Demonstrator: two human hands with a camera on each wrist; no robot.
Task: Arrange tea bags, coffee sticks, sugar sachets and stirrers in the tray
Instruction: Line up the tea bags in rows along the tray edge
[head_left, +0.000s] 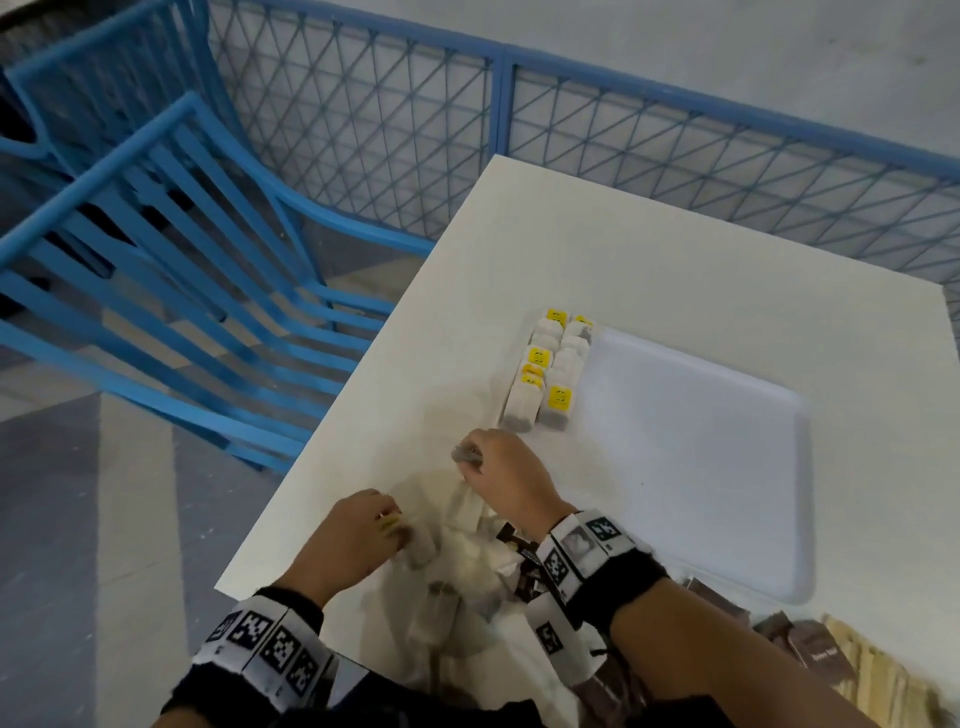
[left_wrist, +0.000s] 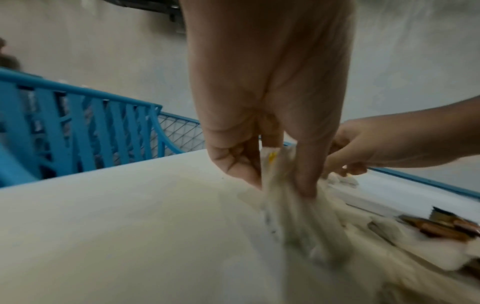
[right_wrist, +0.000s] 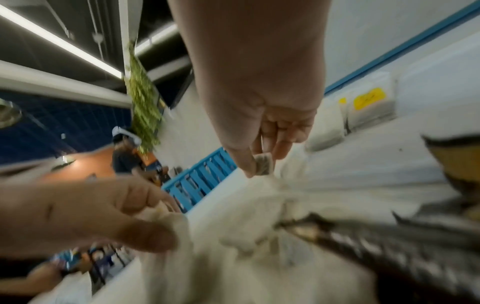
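Blue mesh fencing (head_left: 675, 156) and blue chairs (head_left: 156, 234) stand beyond the white table (head_left: 571, 249) we work at. Our left hand (head_left: 358, 535) pinches a tea bag (left_wrist: 275, 170) between thumb and fingers at the near-left edge of a loose pile of tea bags (head_left: 467, 566). Our right hand (head_left: 504, 478), just beyond, pinches a small greyish tea bag (right_wrist: 263, 166) at its fingertips. Two rows of tea bags (head_left: 550, 369) lie along the left side of the white tray (head_left: 717, 457), far of our hands. Brown coffee sticks (head_left: 810, 649) lie near right.
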